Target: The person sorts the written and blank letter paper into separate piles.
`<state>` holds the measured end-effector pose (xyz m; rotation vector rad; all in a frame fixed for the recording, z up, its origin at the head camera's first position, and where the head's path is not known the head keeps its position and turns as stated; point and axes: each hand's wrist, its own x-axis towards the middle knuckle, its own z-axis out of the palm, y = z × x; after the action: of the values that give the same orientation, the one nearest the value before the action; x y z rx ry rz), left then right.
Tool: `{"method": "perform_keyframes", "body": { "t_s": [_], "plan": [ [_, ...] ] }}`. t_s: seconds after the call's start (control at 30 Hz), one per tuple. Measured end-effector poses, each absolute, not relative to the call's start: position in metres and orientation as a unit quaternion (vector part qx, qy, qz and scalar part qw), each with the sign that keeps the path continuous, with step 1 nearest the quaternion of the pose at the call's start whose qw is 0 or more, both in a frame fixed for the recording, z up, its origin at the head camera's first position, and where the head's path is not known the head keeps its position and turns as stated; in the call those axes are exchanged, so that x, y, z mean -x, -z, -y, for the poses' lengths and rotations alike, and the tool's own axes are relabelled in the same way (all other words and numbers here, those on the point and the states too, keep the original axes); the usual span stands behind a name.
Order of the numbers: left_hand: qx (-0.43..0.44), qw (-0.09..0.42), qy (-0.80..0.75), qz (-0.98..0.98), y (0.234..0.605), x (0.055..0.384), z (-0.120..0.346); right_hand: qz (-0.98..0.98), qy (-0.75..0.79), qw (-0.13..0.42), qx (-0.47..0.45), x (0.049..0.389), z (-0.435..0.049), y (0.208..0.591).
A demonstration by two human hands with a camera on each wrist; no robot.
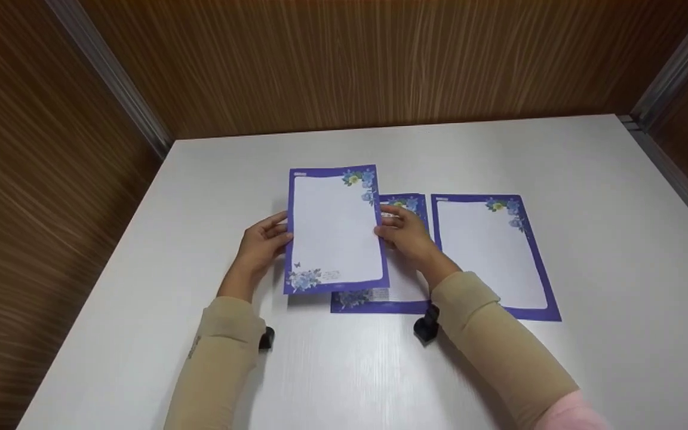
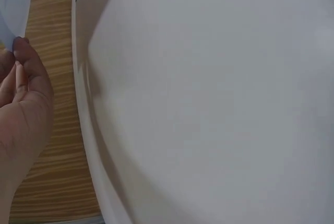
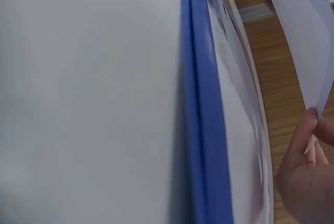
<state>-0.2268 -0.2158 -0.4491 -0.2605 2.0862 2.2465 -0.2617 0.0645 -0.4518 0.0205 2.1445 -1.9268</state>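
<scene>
A sheet of paper (image 1: 337, 230) with a purple border and blue flowers in two corners is held up above the table, between both hands. My left hand (image 1: 265, 242) pinches its left edge; in the left wrist view the thumb and fingers of that hand (image 2: 26, 93) meet at the paper's edge. On the opposite edge, my right hand (image 1: 407, 236) pinches the sheet, and the right wrist view shows that hand (image 3: 308, 166) with the paper (image 3: 305, 36) rising from its fingertips. Underneath, a similar bordered sheet (image 1: 404, 307) lies on the table, partly hidden by the raised sheet and right hand.
Another purple-bordered sheet (image 1: 487, 257) lies flat to the right, its lower left part covered by the right sleeve (image 1: 493, 334). The white table (image 1: 141, 251) meets wood-grain panels (image 1: 380, 65) at the back and sides. Black wrist devices show by both cuffs.
</scene>
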Motion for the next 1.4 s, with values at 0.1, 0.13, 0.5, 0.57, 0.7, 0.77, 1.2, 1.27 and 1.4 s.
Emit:
{"method": "perform_keyframes", "body": {
  "t_s": [0.1,0.13,0.5,0.57,0.7,0.77,1.2,1.27,1.4],
  "plan": [
    [0.084,0.032,-0.733,-0.675,0.45,0.229,0.204,-0.733,0.665,0.141,-0.01,0.263,-0.078,0.451],
    [0.082,0.033,-0.733,-0.674,0.45,0.23,0.2,-0.729,0.668,0.146,-0.01,0.264,-0.082,0.451],
    [0.079,0.037,-0.741,-0.666,0.45,0.235,0.158,-0.707,0.687,0.166,-0.017,0.266,-0.129,0.448],
    [0.078,0.036,-0.741,-0.666,0.45,0.236,0.15,-0.712,0.681,0.167,-0.017,0.266,-0.137,0.447],
    [0.08,0.038,-0.746,-0.66,0.449,0.237,0.134,-0.71,0.684,0.169,-0.005,0.268,-0.155,0.447],
    [0.082,0.042,-0.746,-0.659,0.449,0.237,0.125,-0.706,0.688,0.171,0.0,0.268,-0.164,0.447],
    [0.081,0.055,-0.72,-0.687,0.447,0.237,0.078,-0.699,0.688,0.195,0.0,0.265,-0.213,0.443],
    [0.082,0.057,-0.722,-0.685,0.448,0.237,0.071,-0.704,0.683,0.196,0.002,0.264,-0.221,0.443],
    [0.091,0.056,-0.724,-0.681,0.448,0.236,0.057,-0.721,0.664,0.196,-0.001,0.263,-0.235,0.442]
  ]
}}
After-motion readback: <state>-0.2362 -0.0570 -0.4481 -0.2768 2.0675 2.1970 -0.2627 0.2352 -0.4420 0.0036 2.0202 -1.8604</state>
